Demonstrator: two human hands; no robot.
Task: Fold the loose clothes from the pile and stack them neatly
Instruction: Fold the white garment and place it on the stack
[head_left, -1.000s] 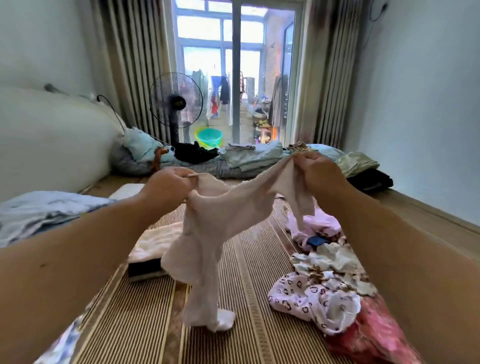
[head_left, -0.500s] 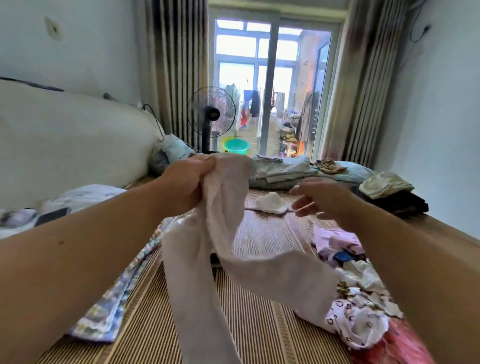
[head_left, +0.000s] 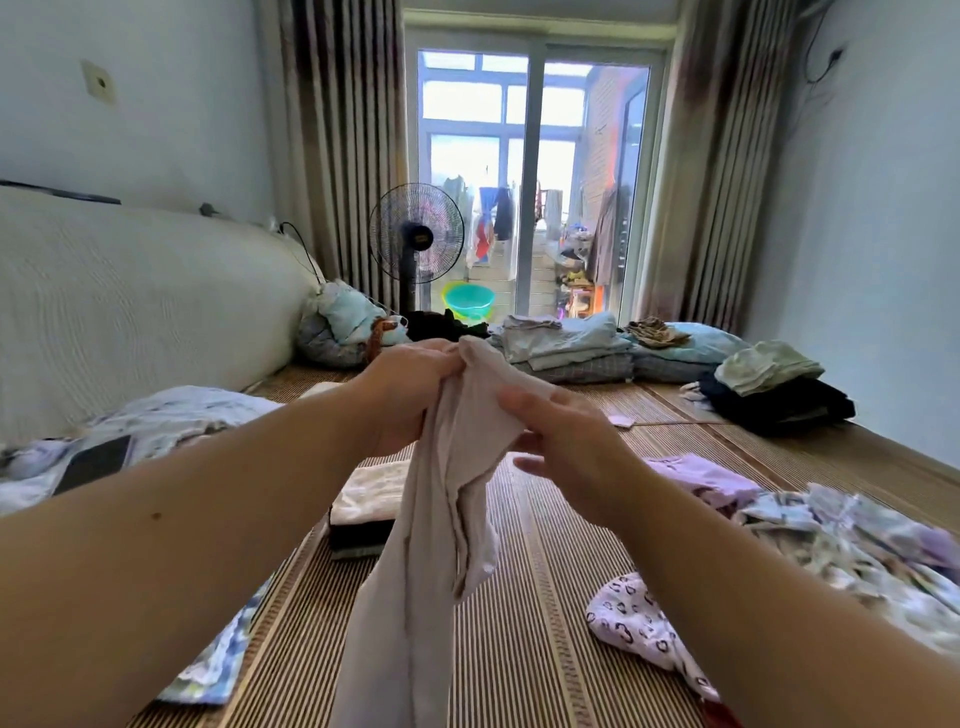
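The left hand (head_left: 410, 387) is gripping the top of a pale pinkish-white garment (head_left: 441, 499), its fingers curled tight around the bunched fabric, and the cloth is hanging down from that fist in a long twisted drape toward 6 o'clock, running out of the bottom of the view. The right hand (head_left: 563, 441) is lying against the garment just at 3 o'clock of the left fist, fingers loosely spread and the thumb pressing on the cloth's front face; whether it is pinching a fold is hard to tell.

Below the hands, a striped woven mat (head_left: 524, 613) is covering the floor. The loose pile of clothes (head_left: 841, 545) is sitting at 4 o'clock of the hands, with a white piece printed in dark rings (head_left: 631, 618) lying at its near edge and a lilac piece (head_left: 706, 478) at its far edge. A small folded stack (head_left: 363, 506), cream on top and dark beneath, is resting on the mat at 7 o'clock of the hands, partly hidden by the hanging garment. Folded bluish-grey bedding (head_left: 566, 345) is lying at 12 o'clock, in front of a standing fan (head_left: 415, 234).
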